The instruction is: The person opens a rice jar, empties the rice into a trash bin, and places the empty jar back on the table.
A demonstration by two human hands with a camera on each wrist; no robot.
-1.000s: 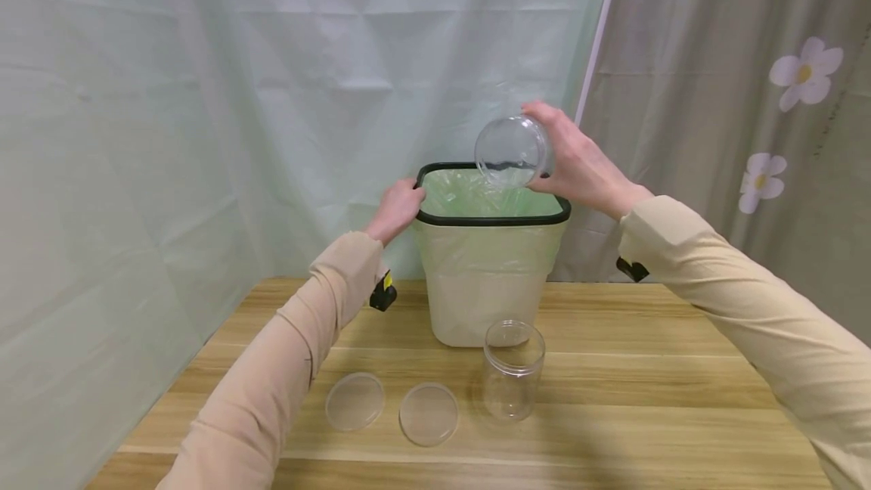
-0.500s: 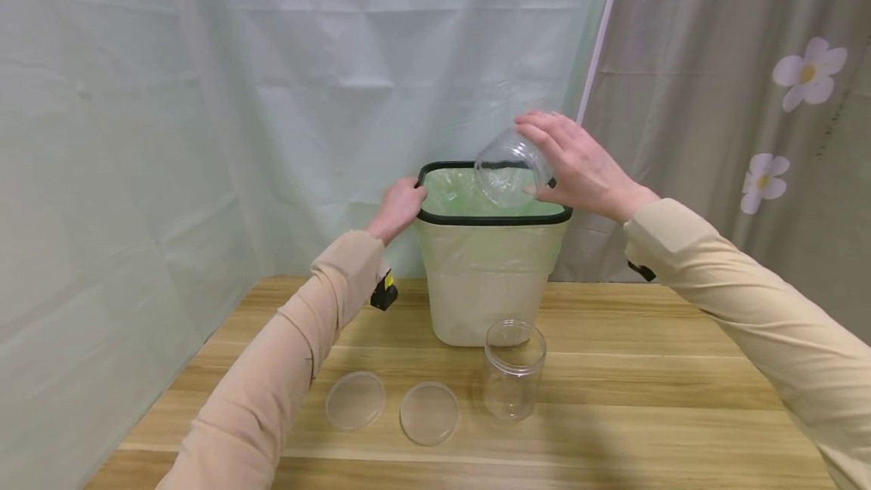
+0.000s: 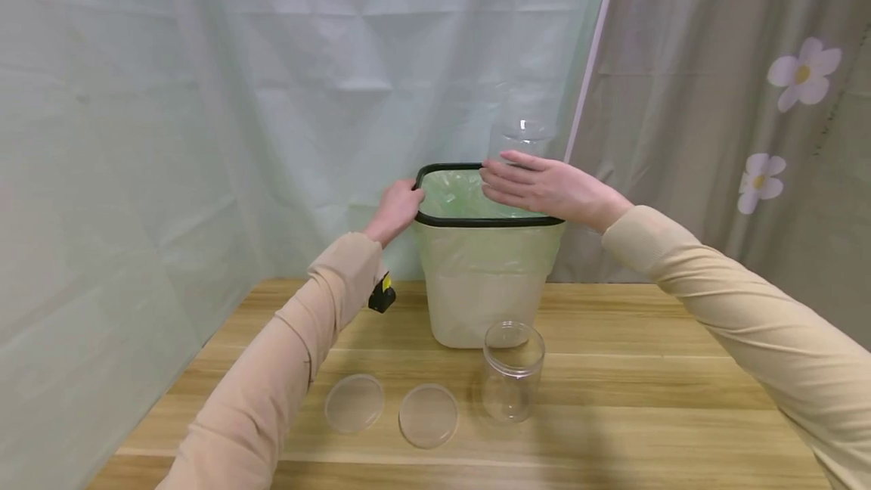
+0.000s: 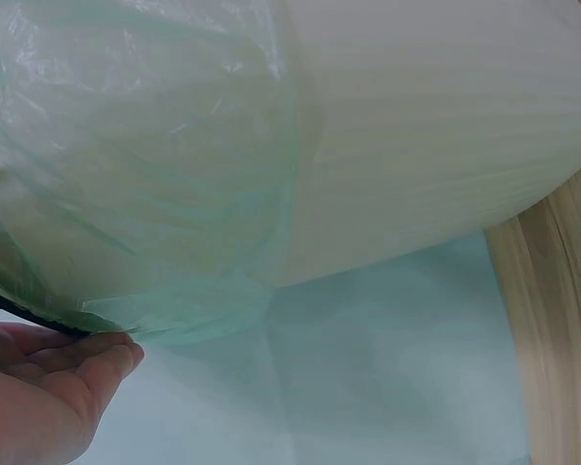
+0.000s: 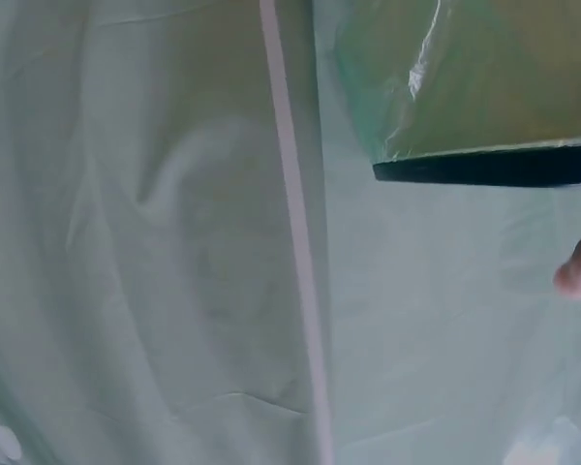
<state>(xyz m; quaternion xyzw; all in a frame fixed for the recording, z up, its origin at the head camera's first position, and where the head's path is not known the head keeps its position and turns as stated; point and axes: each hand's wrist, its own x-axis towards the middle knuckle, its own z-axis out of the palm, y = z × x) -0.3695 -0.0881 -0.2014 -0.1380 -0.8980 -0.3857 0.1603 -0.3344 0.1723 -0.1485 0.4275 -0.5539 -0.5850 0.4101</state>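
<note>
My left hand (image 3: 397, 210) grips the black rim (image 3: 490, 223) of a cream trash bin (image 3: 485, 301) at its left side. A pale green bag (image 3: 442, 199) lines the bin and folds down over its outside. Over the bin's right rim, my right hand (image 3: 544, 189) holds a clear plastic jar (image 3: 522, 138), its fingers across the near side. The lower part of that jar is hidden behind the fingers; in the right wrist view only a thumb tip (image 5: 579, 268) shows plainly. A second clear jar (image 3: 512, 376) stands upright on the table in front of the bin.
Two clear round lids (image 3: 354, 404) lie flat on the wooden table (image 3: 646, 384), left of the standing jar. Pale curtains (image 3: 313, 97) hang close behind the bin, and a flowered grey curtain (image 3: 687, 134) hangs at the right.
My right hand has rotated and lowered a little, turning the jar from tilted with its round end facing me to roughly vertical. The left hand stays on the rim.
</note>
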